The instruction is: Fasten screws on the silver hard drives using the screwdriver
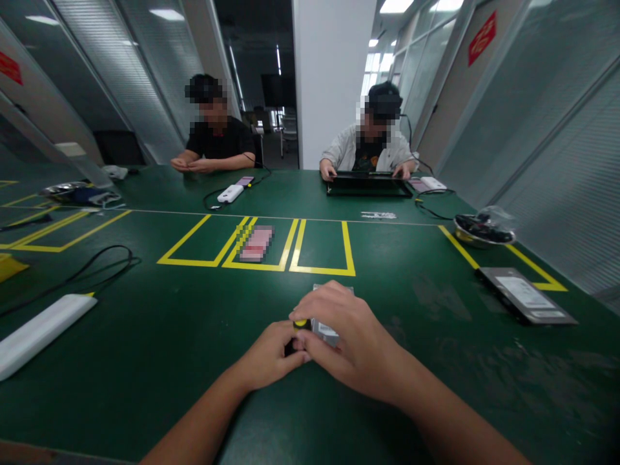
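Observation:
Both my hands meet at the near middle of the green table [159, 336]. My left hand [271, 355] is closed around a small black tool with a yellow top [300, 323], its lower part hidden in my fingers. My right hand [346, 339] lies over a small silver metal box [325, 330] and presses on it; its fingertips touch the tool's top. Most of the box is hidden under my right hand.
Yellow tape boxes [320, 248] lie beyond my hands, one with a pink item [256, 243]. A white bar [41, 329] and black cable [104, 265] lie left. A grey flat device [526, 295] and a bowl [482, 231] sit right. Two people sit opposite, one at a black laptop [368, 185].

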{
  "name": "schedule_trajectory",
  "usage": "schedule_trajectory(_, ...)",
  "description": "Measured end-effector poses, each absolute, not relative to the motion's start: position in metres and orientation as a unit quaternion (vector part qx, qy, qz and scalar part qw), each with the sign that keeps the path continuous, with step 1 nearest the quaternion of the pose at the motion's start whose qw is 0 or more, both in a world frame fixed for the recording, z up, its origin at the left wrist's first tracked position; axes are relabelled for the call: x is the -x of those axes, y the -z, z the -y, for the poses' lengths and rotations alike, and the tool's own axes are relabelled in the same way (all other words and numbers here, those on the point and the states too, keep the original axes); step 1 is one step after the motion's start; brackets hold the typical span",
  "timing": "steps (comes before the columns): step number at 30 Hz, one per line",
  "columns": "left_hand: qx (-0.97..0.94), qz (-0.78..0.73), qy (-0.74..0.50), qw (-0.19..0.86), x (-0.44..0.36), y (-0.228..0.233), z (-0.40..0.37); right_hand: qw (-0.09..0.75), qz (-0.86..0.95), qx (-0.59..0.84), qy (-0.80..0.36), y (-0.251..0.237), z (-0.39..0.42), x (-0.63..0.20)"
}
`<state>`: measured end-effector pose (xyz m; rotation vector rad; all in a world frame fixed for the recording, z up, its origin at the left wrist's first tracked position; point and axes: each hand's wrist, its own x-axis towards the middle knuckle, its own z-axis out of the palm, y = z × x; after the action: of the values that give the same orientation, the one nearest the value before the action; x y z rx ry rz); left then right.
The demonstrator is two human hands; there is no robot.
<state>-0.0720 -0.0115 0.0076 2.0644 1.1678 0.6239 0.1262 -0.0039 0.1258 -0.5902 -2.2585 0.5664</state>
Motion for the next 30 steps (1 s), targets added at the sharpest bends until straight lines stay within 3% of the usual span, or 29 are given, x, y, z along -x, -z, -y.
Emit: schedule_trajectory(30, -0.794, -0.44, -0.245, 0.34, 0.071, -0.011, 0.011, 0.365, 0.871, 0.264, -0.197, -0.1227, 0.0037, -0.1255)
